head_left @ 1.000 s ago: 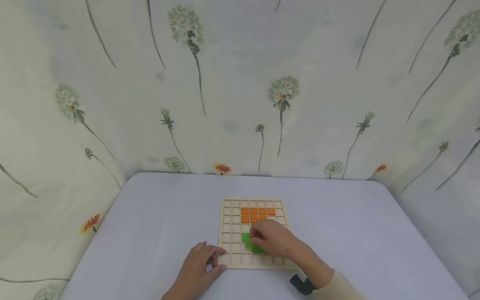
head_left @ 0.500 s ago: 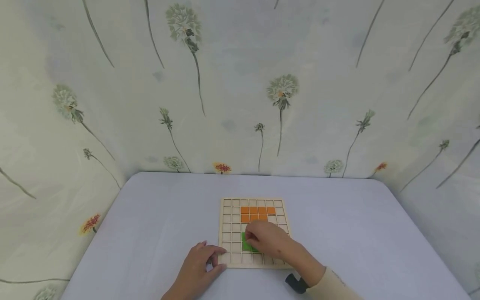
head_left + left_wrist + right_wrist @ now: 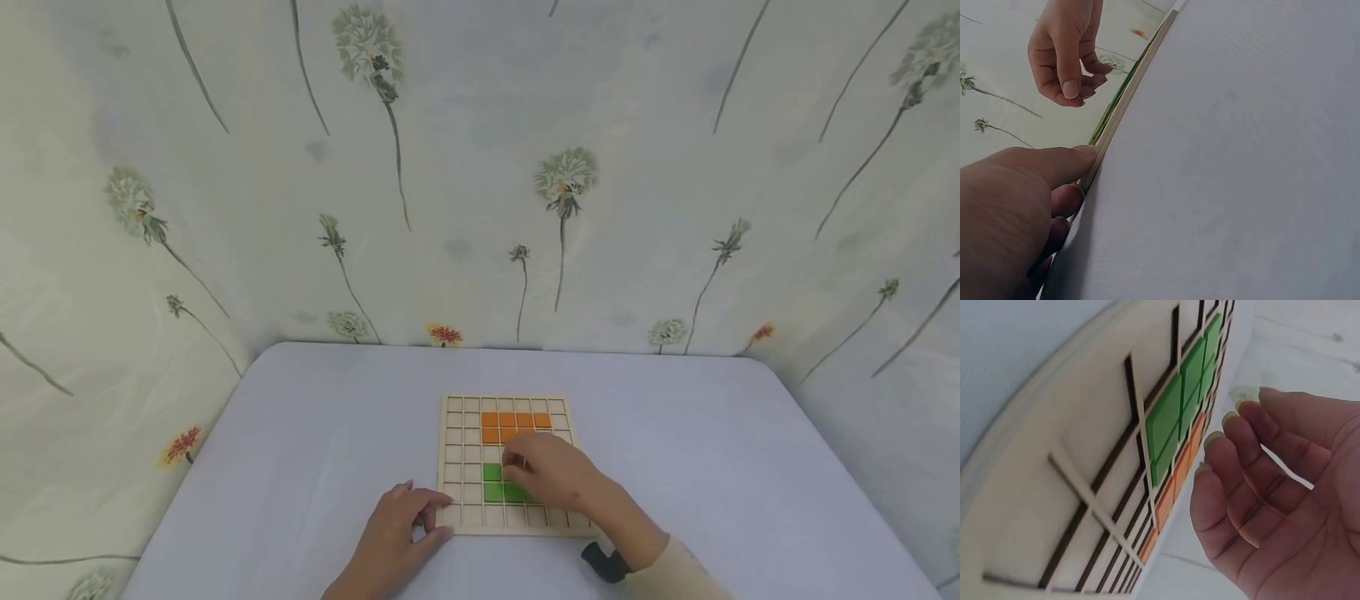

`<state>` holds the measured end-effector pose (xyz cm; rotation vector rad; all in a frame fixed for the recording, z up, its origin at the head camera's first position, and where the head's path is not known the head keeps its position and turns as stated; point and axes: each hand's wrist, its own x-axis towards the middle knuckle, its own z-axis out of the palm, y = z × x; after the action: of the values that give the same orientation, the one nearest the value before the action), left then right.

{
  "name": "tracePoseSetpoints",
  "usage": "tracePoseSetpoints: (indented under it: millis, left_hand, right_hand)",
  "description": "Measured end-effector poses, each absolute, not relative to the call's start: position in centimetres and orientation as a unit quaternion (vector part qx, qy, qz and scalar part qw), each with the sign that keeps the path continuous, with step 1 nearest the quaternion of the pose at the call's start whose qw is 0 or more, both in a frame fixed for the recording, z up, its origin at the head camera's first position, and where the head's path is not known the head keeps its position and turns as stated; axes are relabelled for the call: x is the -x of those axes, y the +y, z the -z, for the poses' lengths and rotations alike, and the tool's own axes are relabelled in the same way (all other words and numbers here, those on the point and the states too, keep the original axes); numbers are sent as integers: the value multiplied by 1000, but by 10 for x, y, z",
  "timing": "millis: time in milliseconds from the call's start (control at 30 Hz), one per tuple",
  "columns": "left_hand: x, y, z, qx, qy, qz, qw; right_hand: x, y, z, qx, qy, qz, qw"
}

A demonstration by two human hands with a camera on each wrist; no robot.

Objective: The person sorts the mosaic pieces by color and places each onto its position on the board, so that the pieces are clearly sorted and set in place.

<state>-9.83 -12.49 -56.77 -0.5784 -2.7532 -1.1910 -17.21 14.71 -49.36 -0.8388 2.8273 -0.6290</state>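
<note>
A square wooden grid board (image 3: pixel 452 475) lies on the table with green tiles (image 3: pixel 492 492) and orange tiles (image 3: pixel 507 420) in its cells. My left hand (image 3: pixel 401 533) holds the board's near left corner. Its thumb lies along the front edge in the left wrist view, with the other fingers bent behind it. Over the green tiles hovers my right hand (image 3: pixel 551 472), hiding part of them in the head view. The right wrist view shows its fingers (image 3: pixel 1210 500) loosely curled and apart from the thumb, with nothing between them. There the green tiles (image 3: pixel 1166 425) sit flat beside the orange ones.
The board stands on a white-covered table (image 3: pixel 337 417). Behind it hangs a flowered cloth (image 3: pixel 465 167). A black curved object (image 3: pixel 603 562) shows by the right sleeve (image 3: pixel 675 575), near the board's front edge.
One second ago my right hand had a tilted green tile at its fingertips. Now that tile lies flat in the grid, and the hand has drawn back to the right. The left hand stays put.
</note>
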Motion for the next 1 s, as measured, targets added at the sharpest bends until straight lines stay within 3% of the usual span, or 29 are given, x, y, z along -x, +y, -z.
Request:
tracePoseSetpoints:
  millis: [433, 1000]
  left_hand:
    - [98, -126, 568, 190, -903, 381, 60]
    - [99, -127, 568, 176, -911, 370, 43]
  right_hand:
    - [176, 193, 479, 207, 942, 255, 73]
    - [169, 223, 474, 185, 942, 272, 59]
